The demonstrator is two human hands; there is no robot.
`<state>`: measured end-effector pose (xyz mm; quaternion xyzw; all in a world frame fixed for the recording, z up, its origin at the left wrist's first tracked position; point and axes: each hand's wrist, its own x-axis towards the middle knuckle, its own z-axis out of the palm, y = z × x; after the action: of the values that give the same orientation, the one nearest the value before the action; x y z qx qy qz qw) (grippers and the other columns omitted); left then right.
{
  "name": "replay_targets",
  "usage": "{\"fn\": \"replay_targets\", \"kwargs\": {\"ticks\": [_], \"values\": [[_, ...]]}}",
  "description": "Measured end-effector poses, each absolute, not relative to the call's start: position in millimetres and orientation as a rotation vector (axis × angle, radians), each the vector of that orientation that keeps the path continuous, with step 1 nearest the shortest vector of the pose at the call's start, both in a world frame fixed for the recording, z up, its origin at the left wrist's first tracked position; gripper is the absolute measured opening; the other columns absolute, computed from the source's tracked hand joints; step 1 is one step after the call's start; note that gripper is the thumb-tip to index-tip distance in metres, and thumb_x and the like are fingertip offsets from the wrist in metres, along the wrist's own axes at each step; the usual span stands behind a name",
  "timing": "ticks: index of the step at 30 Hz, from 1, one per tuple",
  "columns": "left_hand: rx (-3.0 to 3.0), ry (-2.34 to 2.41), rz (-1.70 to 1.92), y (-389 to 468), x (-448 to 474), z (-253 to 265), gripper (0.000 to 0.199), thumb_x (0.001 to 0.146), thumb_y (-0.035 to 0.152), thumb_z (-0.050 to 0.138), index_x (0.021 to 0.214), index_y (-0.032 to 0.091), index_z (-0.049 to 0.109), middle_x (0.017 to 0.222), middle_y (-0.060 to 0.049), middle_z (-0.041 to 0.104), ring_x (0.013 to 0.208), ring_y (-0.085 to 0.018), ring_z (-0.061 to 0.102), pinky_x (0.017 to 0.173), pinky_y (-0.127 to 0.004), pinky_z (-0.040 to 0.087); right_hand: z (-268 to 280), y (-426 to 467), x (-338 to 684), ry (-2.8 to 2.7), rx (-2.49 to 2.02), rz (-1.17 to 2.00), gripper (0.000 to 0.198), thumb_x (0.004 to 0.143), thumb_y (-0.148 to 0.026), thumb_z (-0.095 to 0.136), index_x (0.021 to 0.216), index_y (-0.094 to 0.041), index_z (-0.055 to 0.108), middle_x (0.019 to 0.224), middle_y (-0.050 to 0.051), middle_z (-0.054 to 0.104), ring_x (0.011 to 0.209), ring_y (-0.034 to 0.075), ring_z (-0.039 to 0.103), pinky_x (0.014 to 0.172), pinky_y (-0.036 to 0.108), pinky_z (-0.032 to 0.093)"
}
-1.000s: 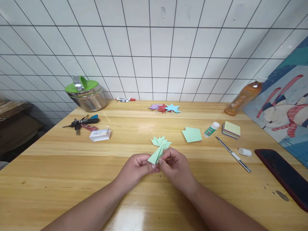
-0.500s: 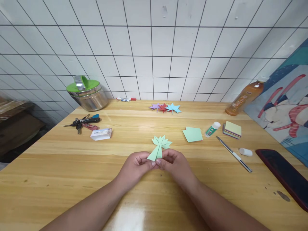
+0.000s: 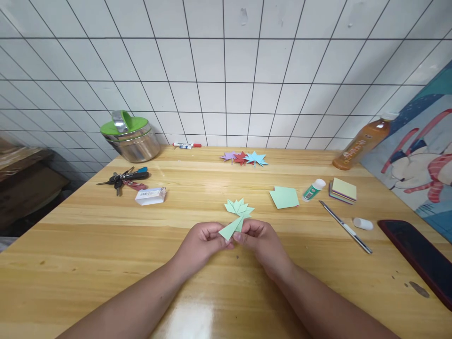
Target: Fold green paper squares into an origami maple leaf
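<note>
Between my two hands is a folded light-green paper piece (image 3: 230,229) with a narrow flap angled across it. Its pointed, fan-like top (image 3: 238,207) spreads out beyond my fingers. My left hand (image 3: 205,239) pinches the paper's lower left side between thumb and fingers. On the lower right, my right hand (image 3: 259,241) grips it the same way. My fingertips behind the paper are partly hidden. Pale-green paper pieces (image 3: 284,197) lie flat to the right of my hands.
Purple, red and blue paper leaves (image 3: 256,159) lie near the tiled wall. Rightward are a glue stick (image 3: 313,190), its white cap (image 3: 363,223), a utility knife (image 3: 344,226), sticky notes (image 3: 343,189), a phone (image 3: 416,254) and a bottle (image 3: 363,143). Leftward are keys (image 3: 123,178), a small box (image 3: 150,196) and a pot (image 3: 134,143).
The green flap between my hands has swung lower and now lies at a flatter slant, separating from the pointed top. Both hands stay close together; the whole view has shifted slightly.
</note>
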<state>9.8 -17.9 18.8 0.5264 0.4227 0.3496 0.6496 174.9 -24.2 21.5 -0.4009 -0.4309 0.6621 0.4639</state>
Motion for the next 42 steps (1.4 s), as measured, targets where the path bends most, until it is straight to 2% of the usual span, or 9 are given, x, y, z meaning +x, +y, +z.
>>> {"fn": "replay_targets", "kwargs": {"ticks": [6,9,18,21,26,29,33,38,42], "values": [[1.151,0.974,0.800,-16,6,18,0.017,0.070,0.027,0.068,0.080,0.012,0.068,0.076,-0.006,0.070,0.073,-0.017,0.064,0.069,-0.026,0.047,19,-22,179,-1.152,-1.092,1.575,0.027,0.067,-0.041,0.068,0.073,-0.015,0.068,0.064,0.001,0.062,0.065,0.013,0.054,0.067,0.028,0.043],[1.149,0.985,0.783,-14,5,19,0.019,0.069,0.028,0.068,0.078,0.012,0.068,0.072,-0.006,0.070,0.068,-0.017,0.063,0.066,-0.025,0.046,19,-22,180,-1.135,-1.061,1.586,0.028,0.069,-0.041,0.067,0.081,-0.016,0.066,0.072,0.001,0.063,0.065,0.012,0.054,0.066,0.027,0.044],[1.207,1.007,0.813,-13,8,18,0.019,0.070,0.030,0.067,0.074,0.012,0.064,0.064,-0.002,0.064,0.063,-0.014,0.060,0.063,-0.023,0.044,17,-19,177,-1.243,-1.156,1.580,0.023,0.065,-0.035,0.067,0.063,-0.017,0.053,0.065,-0.001,0.057,0.060,0.011,0.050,0.057,0.024,0.043],[1.244,1.020,0.873,-12,8,19,0.019,0.071,0.031,0.065,0.069,0.013,0.061,0.063,-0.001,0.062,0.061,-0.013,0.057,0.062,-0.022,0.043,18,-19,181,-1.307,-1.135,1.549,0.012,0.065,-0.025,0.061,0.074,-0.018,0.057,0.073,0.001,0.058,0.072,0.016,0.053,0.061,0.026,0.044],[1.390,1.039,0.817,-11,8,21,0.017,0.072,0.028,0.059,0.062,0.015,0.054,0.056,0.002,0.057,0.055,-0.011,0.051,0.056,-0.021,0.038,20,-17,191,-1.338,-1.051,1.260,0.029,0.072,-0.018,0.044,0.097,-0.020,0.058,0.095,0.004,0.059,0.096,0.019,0.052,0.081,0.030,0.041],[1.517,1.043,0.725,-14,10,20,0.015,0.072,0.025,0.054,0.061,0.015,0.052,0.055,0.003,0.052,0.053,-0.010,0.046,0.052,-0.020,0.034,21,-19,189,-1.559,-1.137,1.159,0.021,0.075,-0.026,0.050,0.091,-0.019,0.062,0.089,0.004,0.061,0.086,0.018,0.054,0.073,0.028,0.041],[1.714,1.067,0.764,-17,10,21,0.013,0.074,0.022,0.052,0.063,0.015,0.053,0.055,0.005,0.045,0.053,-0.009,0.041,0.052,-0.019,0.032,21,-23,181,-1.657,-1.229,1.102,0.009,0.073,-0.027,0.056,0.073,-0.019,0.059,0.067,-0.001,0.056,0.062,0.013,0.050,0.058,0.024,0.039],[1.785,1.003,0.819,-18,10,23,0.015,0.077,0.029,0.056,0.076,0.014,0.060,0.067,0.000,0.057,0.064,-0.013,0.051,0.061,-0.021,0.039,20,-23,179,-1.542,-1.199,1.093,0.013,0.075,-0.032,0.057,0.072,-0.019,0.055,0.066,-0.001,0.056,0.062,0.013,0.050,0.057,0.024,0.040],[1.681,0.985,0.818,-18,12,21,0.025,0.080,0.035,0.053,0.071,0.013,0.062,0.067,-0.003,0.062,0.067,-0.015,0.055,0.063,-0.023,0.042,19,-23,177,-1.542,-1.151,1.088,0.015,0.076,-0.034,0.057,0.072,-0.019,0.055,0.065,-0.001,0.055,0.060,0.013,0.050,0.056,0.024,0.040]]}}
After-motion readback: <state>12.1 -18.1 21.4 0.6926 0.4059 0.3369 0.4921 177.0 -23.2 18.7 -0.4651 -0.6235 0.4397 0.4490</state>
